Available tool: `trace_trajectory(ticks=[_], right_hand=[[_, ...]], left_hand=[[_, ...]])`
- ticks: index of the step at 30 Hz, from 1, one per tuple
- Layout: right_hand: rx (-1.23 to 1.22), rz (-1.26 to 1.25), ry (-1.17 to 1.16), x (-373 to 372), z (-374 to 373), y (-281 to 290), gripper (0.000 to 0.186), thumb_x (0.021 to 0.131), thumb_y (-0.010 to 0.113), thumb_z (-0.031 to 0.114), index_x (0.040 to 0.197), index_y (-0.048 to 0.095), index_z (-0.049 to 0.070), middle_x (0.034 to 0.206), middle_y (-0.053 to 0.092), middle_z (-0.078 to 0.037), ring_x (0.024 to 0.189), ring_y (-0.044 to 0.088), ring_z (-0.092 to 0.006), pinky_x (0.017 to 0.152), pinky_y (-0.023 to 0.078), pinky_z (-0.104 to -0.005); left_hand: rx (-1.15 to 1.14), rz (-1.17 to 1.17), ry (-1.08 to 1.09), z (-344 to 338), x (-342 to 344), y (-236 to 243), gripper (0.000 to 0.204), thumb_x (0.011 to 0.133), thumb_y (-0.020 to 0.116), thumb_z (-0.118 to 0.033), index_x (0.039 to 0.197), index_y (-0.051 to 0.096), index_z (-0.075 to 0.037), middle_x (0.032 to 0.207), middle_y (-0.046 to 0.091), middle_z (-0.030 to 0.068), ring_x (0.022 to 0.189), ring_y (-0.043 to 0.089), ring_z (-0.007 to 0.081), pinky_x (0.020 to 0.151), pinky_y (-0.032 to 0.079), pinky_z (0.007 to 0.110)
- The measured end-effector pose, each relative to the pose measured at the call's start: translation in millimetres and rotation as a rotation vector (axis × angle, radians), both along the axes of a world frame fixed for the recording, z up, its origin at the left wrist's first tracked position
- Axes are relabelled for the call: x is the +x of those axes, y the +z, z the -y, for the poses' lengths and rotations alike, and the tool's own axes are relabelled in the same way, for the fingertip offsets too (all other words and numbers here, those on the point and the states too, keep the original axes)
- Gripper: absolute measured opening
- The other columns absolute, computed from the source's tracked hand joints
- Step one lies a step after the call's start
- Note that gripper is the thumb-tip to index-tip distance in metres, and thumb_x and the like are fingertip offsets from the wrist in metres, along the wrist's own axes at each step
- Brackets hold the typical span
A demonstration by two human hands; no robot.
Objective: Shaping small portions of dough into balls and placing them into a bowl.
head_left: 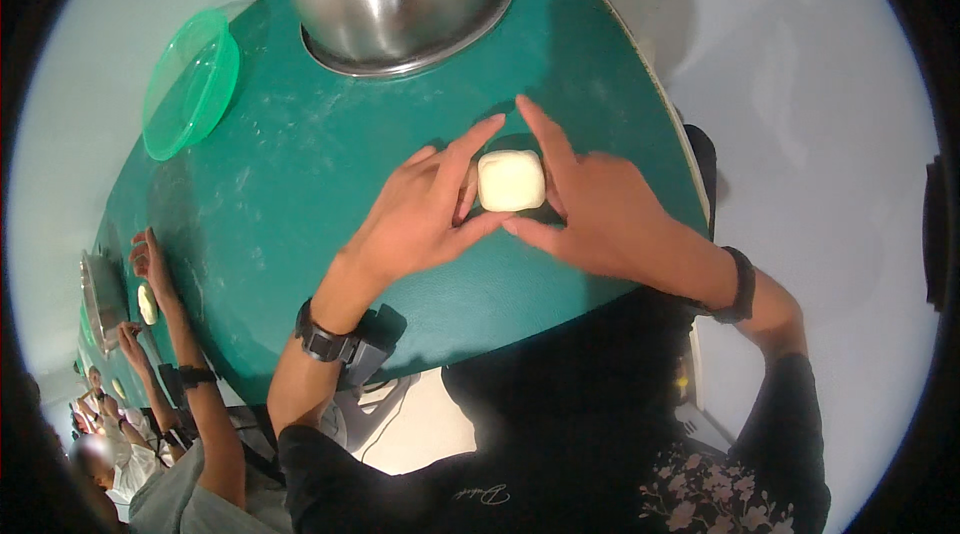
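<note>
Metal bowl (402, 9) is cut off by upper edge at 12 o'clock, black shirt (560, 424) by lower edge at 6 o'clock. Underside of pale block (511, 181) is hidden; fingers of left hand (420, 204) and right hand (606, 204) are partly covered. Distant people (134, 469) at 8 o'clock are blurred, tiny.

Site is appearing to be a communal dough-working room, possibly a teaching kitchen. An inverted steel bowl (405, 9) is resting on a white-smudged green tabletop (320, 174). Left of the bowl, a green plastic basin (190, 84) is sitting; below the bowl, a pale dough-like lump (511, 182) is showing; far lower-left of the bowl, a co-worker's hand (147, 256) is showing beside a second lump (147, 304).
</note>
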State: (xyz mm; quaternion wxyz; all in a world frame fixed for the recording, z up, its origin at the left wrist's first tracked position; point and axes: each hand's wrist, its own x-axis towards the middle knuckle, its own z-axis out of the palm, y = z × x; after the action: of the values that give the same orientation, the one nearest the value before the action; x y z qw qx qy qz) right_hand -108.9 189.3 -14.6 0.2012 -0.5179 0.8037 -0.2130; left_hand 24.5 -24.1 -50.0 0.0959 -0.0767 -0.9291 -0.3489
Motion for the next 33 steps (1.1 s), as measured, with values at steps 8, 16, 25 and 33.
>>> trace_trajectory(ticks=[8, 16, 25, 33], right_hand=[[-0.138, 0.128, 0.016, -3.3, -3.3, -17.3, 0.104, 0.098, 0.083, 0.034, 0.174, 0.02, -0.001, 0.095, 0.076, -0.027, 0.086, 0.075, -0.0475, 0.078, 0.059, -0.0546], [-0.114, 0.1, 0.029, -3.5, -6.5, -22.0, 0.104, 0.099, 0.082, 0.022, 0.177, 0.016, 0.005, 0.09, 0.074, -0.017, 0.082, 0.073, -0.0407, 0.075, 0.056, -0.0494], [-0.172, 0.063, 0.113, -12.4, -5.0, -17.5, 0.094, 0.098, 0.082, 0.024, 0.172, 0.029, 0.001, 0.1, 0.077, -0.024, 0.088, 0.076, -0.0457, 0.079, 0.059, -0.0526], [-0.211, 0.062, 0.104, -8.7, -5.1, -23.6, 0.089, 0.098, 0.081, 0.022, 0.169, 0.033, -0.001, 0.104, 0.077, -0.024, 0.092, 0.076, -0.0457, 0.082, 0.059, -0.0529]], left_hand=[[0.059, 0.014, 0.002, -1.6, 1.8, -1.3, 0.093, 0.089, 0.089, -0.014, 0.167, 0.039, -0.005, 0.071, 0.054, 0.0028, 0.068, 0.059, 0.0243, 0.077, 0.049, 0.04], [0.031, 0.006, -0.003, -4.4, 3.2, 4.8, 0.096, 0.09, 0.089, -0.013, 0.169, 0.035, -0.002, 0.07, 0.052, 0.003, 0.067, 0.058, 0.0247, 0.076, 0.05, 0.04], [0.011, -0.093, -0.037, 2.7, 3.2, -10.1, 0.097, 0.093, 0.089, -0.017, 0.171, 0.034, -0.001, 0.067, 0.055, 0.0058, 0.065, 0.06, 0.0257, 0.073, 0.052, 0.039], [-0.23, -0.212, -0.08, -6.2, 7.8, -1.6, 0.086, 0.096, 0.087, -0.027, 0.166, 0.045, -0.002, 0.067, 0.061, 0.0039, 0.06, 0.06, 0.0251, 0.065, 0.05, 0.038]])
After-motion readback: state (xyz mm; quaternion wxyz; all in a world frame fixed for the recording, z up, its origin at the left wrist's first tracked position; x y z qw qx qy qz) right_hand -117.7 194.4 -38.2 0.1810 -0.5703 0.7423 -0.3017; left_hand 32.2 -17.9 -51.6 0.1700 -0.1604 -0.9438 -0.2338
